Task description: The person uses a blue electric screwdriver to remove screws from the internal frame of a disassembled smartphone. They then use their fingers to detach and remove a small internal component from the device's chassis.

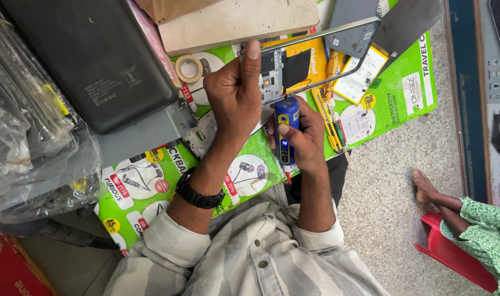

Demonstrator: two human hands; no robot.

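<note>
My left hand [236,90] grips the near end of an opened phone frame [315,57], thumb stretched up along its edge, with the circuit board [272,77] exposed. My right hand [305,137] is wrapped around a blue electric screwdriver [286,129], thumb on its body, its tip touching the lower edge of the board. The phone is held tilted above a green printed sheet [392,98]. A black watch [198,194] sits on my left wrist.
A large black flat device [91,55] lies at the left, beside clear plastic bags [25,142]. A tape roll [189,68], a yellow battery [359,77], yellow tools [329,120] and a wooden board [233,22] surround the phone. Another person's foot [425,186] rests at the right.
</note>
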